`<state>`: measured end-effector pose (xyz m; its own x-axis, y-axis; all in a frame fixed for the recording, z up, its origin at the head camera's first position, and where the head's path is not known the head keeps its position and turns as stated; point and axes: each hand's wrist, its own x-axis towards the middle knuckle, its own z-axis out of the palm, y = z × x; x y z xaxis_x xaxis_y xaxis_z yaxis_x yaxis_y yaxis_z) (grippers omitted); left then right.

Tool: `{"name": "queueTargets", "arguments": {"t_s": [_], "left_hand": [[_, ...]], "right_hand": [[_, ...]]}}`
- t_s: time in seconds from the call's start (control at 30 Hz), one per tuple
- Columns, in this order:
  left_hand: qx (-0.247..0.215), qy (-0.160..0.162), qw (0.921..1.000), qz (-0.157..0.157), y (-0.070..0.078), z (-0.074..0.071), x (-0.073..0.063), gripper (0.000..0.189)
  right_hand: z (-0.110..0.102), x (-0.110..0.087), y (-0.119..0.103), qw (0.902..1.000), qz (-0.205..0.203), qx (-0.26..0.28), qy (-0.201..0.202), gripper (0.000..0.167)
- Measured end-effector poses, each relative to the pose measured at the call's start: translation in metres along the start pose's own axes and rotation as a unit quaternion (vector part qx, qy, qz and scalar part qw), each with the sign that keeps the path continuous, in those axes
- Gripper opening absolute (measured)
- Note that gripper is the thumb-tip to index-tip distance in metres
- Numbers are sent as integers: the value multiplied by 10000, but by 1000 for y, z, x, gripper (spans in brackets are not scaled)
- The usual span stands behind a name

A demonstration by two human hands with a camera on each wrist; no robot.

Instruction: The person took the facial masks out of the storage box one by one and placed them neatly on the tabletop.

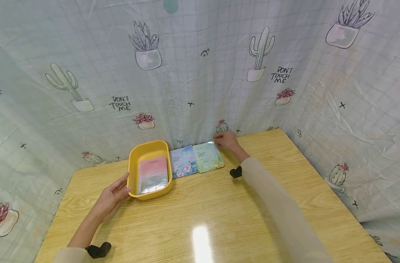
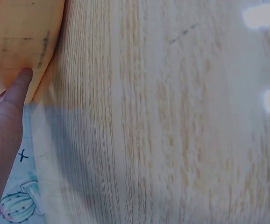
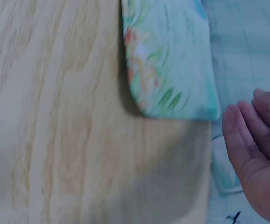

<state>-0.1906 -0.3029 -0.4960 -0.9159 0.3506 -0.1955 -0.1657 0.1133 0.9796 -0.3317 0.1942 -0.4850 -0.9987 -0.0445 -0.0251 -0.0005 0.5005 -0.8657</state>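
The fingers of the right hand (image 1: 227,140) are bent and held close together, at the far right corner of the green packet (image 1: 209,157). In the right wrist view their tips stand just beside that corner, and no packet shows between them; whether one fingertip touches the edge I cannot tell.

The green packet lies flat on the tabletop (image 1: 193,212), to the left of these fingers and reaching toward the person. Farther left of them, edge against edge or nearly so, lies the blue packet (image 1: 184,162), and just beyond it stands the yellow bin (image 1: 168,184).

The fingers of the left hand (image 1: 109,201) rest against the bin's outer wall near its front left corner, thumb parted from the rest. To their right, inside the bin, lies the pink packet (image 1: 153,171). Past the right fingers hangs the patterned curtain (image 1: 200,91).

The step in hand looks like handling the green packet at its corner while the bin is steadied; placing or lifting, one moment cannot settle. Lifting would call for a fingertip under that thin edge; leaving it would call for the fingers to withdraw without dragging the corner.
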Motion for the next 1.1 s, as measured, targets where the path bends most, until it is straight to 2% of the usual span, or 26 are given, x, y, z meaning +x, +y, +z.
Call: {"name": "queueTargets", "arguments": {"t_s": [0.1, 0.23, 0.33, 0.53, 0.77, 1.1], "left_hand": [[20, 27, 10000, -14, 0, -1, -1, 77], [-70, -11, 10000, 4, 0, -1, 0, 76], [-108, -26, 9999, 15, 0, -1, 0, 77], [-148, -25, 9999, 62, 0, -1, 1, 76], [-140, -8, 9999, 44, -1, -2, 0, 76], [-74, 29, 10000, -4, -1, -1, 0, 77]], "right_hand": [[5, -1, -13, 9984, -381, -360, -221, 29], [15, -3, -30, 9913, -953, -686, -594, 33], [26, -4, -44, 9846, -1300, -736, -903, 36], [51, -5, -75, 9723, -1723, -643, -1445, 38], [83, 0, -104, 9580, -1995, -534, -1990, 43], [123, 5, -127, 9430, -2064, -962, -2427, 45]]}}
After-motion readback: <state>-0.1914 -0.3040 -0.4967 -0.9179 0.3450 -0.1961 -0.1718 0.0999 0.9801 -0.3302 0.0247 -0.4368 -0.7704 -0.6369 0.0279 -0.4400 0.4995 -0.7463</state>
